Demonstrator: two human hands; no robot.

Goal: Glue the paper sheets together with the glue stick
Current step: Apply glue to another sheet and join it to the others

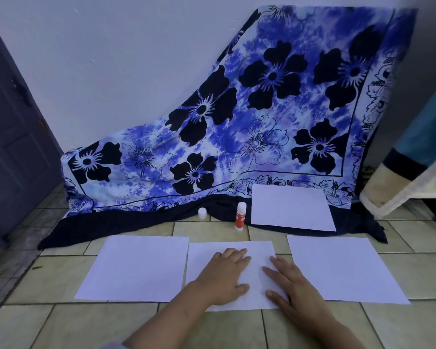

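free: bare tile (212, 231) between middle sheet (259, 250) and glue stick (240, 217) | blocked: draped cloth (237, 122) behind

Left hand (224, 275), right hand (291, 285) flat, palms down

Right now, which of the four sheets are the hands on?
The middle sheet of the front three: the left hand and right hand lie flat on it. No hand touches the left sheet, right sheet or far sheet.

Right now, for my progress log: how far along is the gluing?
Done: the glue stick looks uncapped, its cap beside it. In hand: left hand and right hand press flat on the middle sheet; whether it is two layers, I cannot tell. Left: the left sheet, right sheet and far sheet lie separate.
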